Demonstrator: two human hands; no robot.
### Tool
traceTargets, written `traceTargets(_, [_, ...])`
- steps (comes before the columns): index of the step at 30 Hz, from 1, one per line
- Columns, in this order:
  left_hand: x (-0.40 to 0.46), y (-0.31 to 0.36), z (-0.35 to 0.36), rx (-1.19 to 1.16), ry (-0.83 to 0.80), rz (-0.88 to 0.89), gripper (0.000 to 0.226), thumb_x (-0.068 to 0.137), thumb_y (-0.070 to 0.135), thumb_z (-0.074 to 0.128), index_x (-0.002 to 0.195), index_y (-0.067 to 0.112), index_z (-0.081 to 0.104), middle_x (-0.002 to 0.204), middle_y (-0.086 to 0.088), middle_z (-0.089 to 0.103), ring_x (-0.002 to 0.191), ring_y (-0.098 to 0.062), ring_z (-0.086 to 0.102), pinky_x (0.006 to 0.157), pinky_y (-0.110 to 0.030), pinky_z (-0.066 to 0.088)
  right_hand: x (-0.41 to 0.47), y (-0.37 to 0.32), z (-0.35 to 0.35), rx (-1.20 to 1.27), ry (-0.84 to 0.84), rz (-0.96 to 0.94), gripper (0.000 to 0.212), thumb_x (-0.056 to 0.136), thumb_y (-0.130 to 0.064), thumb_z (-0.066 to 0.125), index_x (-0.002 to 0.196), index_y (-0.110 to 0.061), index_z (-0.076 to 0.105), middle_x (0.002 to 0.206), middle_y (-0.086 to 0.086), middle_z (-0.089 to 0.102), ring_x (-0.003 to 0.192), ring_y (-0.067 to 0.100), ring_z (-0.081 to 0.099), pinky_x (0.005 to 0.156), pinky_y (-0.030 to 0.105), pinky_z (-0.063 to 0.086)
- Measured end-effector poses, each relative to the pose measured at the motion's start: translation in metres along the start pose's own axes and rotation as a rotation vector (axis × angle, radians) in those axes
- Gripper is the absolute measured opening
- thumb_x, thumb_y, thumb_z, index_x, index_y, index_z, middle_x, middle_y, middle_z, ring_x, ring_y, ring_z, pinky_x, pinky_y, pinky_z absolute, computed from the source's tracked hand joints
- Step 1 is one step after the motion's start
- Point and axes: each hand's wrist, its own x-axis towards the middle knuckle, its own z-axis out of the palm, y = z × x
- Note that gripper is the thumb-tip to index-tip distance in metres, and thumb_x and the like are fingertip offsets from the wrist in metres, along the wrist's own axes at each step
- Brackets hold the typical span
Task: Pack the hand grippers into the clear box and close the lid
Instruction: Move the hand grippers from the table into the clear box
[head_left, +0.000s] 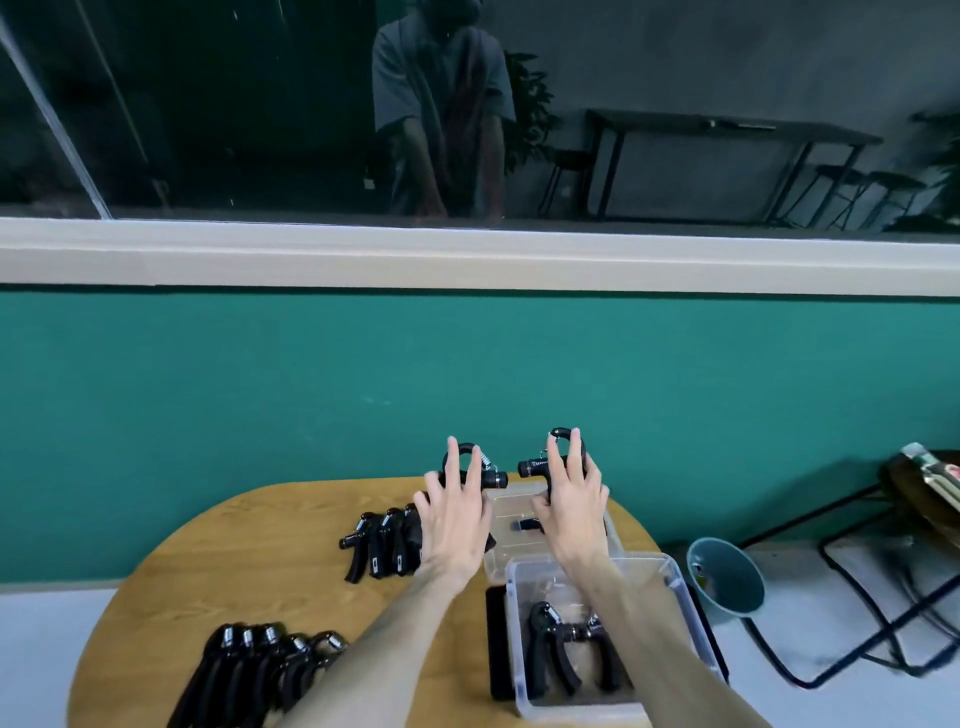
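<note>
Head view: a person's two bare arms reach forward over a rounded wooden table (218, 540) set against a teal wall.
Left hand: the left hand (454, 519) holds one black hand gripper (470, 465) raised at the table's far edge, fingers wrapped over its looped top.
Right hand: the right hand (571, 512) holds a second hand gripper (545, 457) the same way, fingers closed over its top, the two knobs facing each other and close together.
Clear box: the clear box (670, 577) sits near the person on the right side of the table, open, on something dark and flat.
Already packed: two black grippers (566, 644) appear to lie inside (the right forearm crosses over the box, so the count is unsure).
Lid: a clear lid (511, 512), as it seems, lies flat beyond the box, under the raised hands.
Left to pack: one row of grippers (382, 543) lies mid-table on the left, another row (249, 670) at the near left edge.
Progress: early, judging by the layout; most grippers are outside the box and the lid is not on.
</note>
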Motion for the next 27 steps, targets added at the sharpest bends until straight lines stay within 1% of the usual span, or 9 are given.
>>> traceTargets(4, [-0.006,0.025,0.006,-0.001,-0.027,0.034,0.064,0.105,0.03,0.038,0.16,0.024,0.006,0.168,-0.01,-0.009,0.112,-0.028,0.039,0.091,-0.042,0.036,-0.003,0.022,-0.008,0.004,0.006,-0.014,0.082,0.079,-0.006,0.066,0.153,-0.016,0.03,0.164,0.015,0.012,0.134,0.043,0.036,0.094,0.058,0.042])
traceTargets(7, [-0.004,0.036,0.011,-0.009,-0.033,0.055,0.064,0.105,0.033,0.038,0.16,0.025,0.006,0.168,-0.01,-0.009,0.112,-0.029,0.039,0.092,-0.043,0.037,-0.005,0.032,-0.013,0.0,0.007,0.003,0.082,0.078,-0.006,0.064,0.153,-0.016,0.031,0.164,0.015,0.013,0.133,0.042,0.036,0.094,0.057,0.041])
traceTargets(11, [-0.004,0.053,0.023,-0.028,-0.057,0.072,0.065,0.105,0.035,0.039,0.16,0.025,0.006,0.168,-0.009,-0.008,0.113,-0.028,0.038,0.093,-0.043,0.036,-0.012,0.046,-0.018,-0.007,-0.003,0.068,0.081,0.079,-0.006,0.063,0.153,-0.017,0.032,0.165,0.012,0.014,0.133,0.041,0.036,0.093,0.056,0.041])
traceTargets(14, [-0.007,0.068,0.035,-0.03,-0.062,0.112,0.065,0.105,0.035,0.039,0.16,0.025,0.006,0.168,-0.009,-0.007,0.115,-0.029,0.038,0.094,-0.044,0.036,-0.019,0.062,-0.02,-0.031,-0.004,0.098,0.081,0.081,-0.01,0.063,0.154,-0.019,0.028,0.165,0.009,0.011,0.134,0.039,0.033,0.095,0.055,0.039])
traceTargets(16, [-0.013,0.075,0.046,-0.052,-0.08,0.118,0.065,0.104,0.035,0.041,0.16,0.024,0.008,0.168,-0.01,-0.005,0.122,-0.034,0.037,0.095,-0.047,0.035,-0.024,0.075,-0.018,-0.031,-0.026,0.113,0.081,0.084,-0.012,0.065,0.155,-0.019,0.025,0.166,0.008,0.008,0.135,0.039,0.031,0.097,0.055,0.038])
traceTargets(18, [-0.019,0.082,0.056,-0.066,-0.078,0.126,0.066,0.103,0.033,0.045,0.16,0.022,0.015,0.168,-0.012,0.0,0.12,-0.036,0.04,0.092,-0.049,0.036,-0.03,0.088,-0.016,-0.036,-0.037,0.111,0.082,0.084,-0.013,0.067,0.154,-0.019,0.026,0.166,0.009,0.009,0.134,0.04,0.033,0.097,0.056,0.039])
traceTargets(21, [-0.021,0.097,0.07,-0.071,-0.094,0.112,0.067,0.102,0.032,0.047,0.16,0.023,0.015,0.168,-0.012,-0.001,0.113,-0.033,0.042,0.089,-0.047,0.036,-0.031,0.11,-0.01,-0.018,-0.06,0.112,0.082,0.084,-0.012,0.065,0.154,-0.02,0.025,0.165,0.009,0.01,0.134,0.041,0.034,0.096,0.057,0.04])
traceTargets(23, [-0.019,0.111,0.08,-0.049,-0.114,0.102,0.068,0.102,0.032,0.045,0.16,0.024,0.01,0.168,-0.011,-0.006,0.112,-0.03,0.041,0.089,-0.044,0.035,-0.029,0.126,-0.004,-0.013,-0.071,0.108,0.082,0.082,-0.011,0.066,0.154,-0.02,0.026,0.165,0.009,0.011,0.132,0.042,0.036,0.095,0.057,0.041])
traceTargets(27, [-0.022,0.135,0.104,-0.035,-0.159,0.037,0.067,0.103,0.033,0.044,0.16,0.026,0.009,0.168,-0.009,-0.005,0.112,-0.029,0.039,0.091,-0.042,0.035,-0.024,0.163,0.008,0.004,-0.146,0.098,0.082,0.08,-0.009,0.064,0.154,-0.018,0.027,0.165,0.009,0.012,0.132,0.044,0.037,0.093,0.058,0.043])
